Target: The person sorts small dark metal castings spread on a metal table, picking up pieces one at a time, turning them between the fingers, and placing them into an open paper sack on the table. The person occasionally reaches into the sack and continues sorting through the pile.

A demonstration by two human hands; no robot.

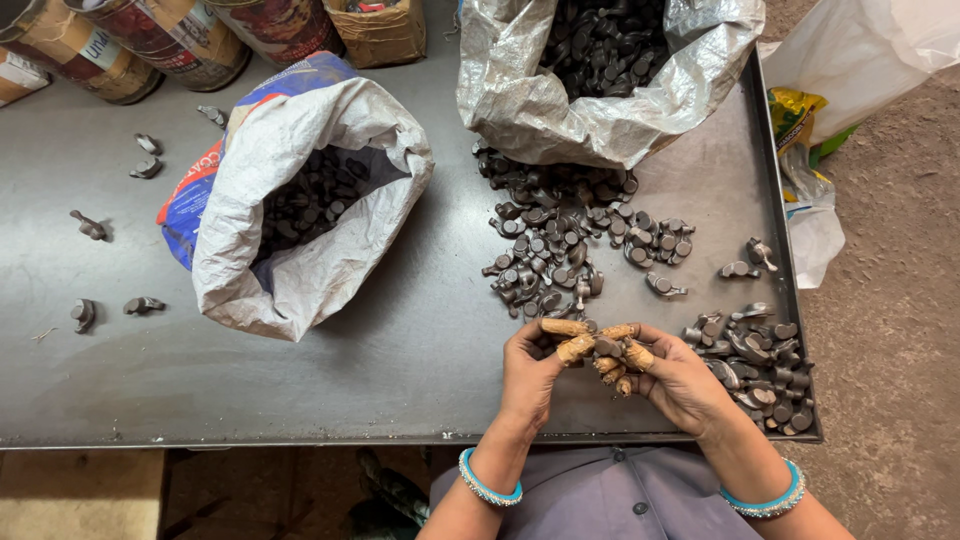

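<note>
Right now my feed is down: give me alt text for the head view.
Both hands, left hand and right hand, fingertips taped, hold one small dark metal part over a dark metal table. A loose pile of parts lies beyond, spilling from a plastic bag, with an open woven sack to the left.

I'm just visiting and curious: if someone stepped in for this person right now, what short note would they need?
Left hand and right hand, fingertips taped, together hold one small dark metal part above the table's near edge.
Loose pile of parts spills from the silvery bag ahead.
A second heap lies by the right hand.
The white sack on the left is partly filled with parts.
A few strays lie far left.
Much of the pile remains unhandled.
</note>
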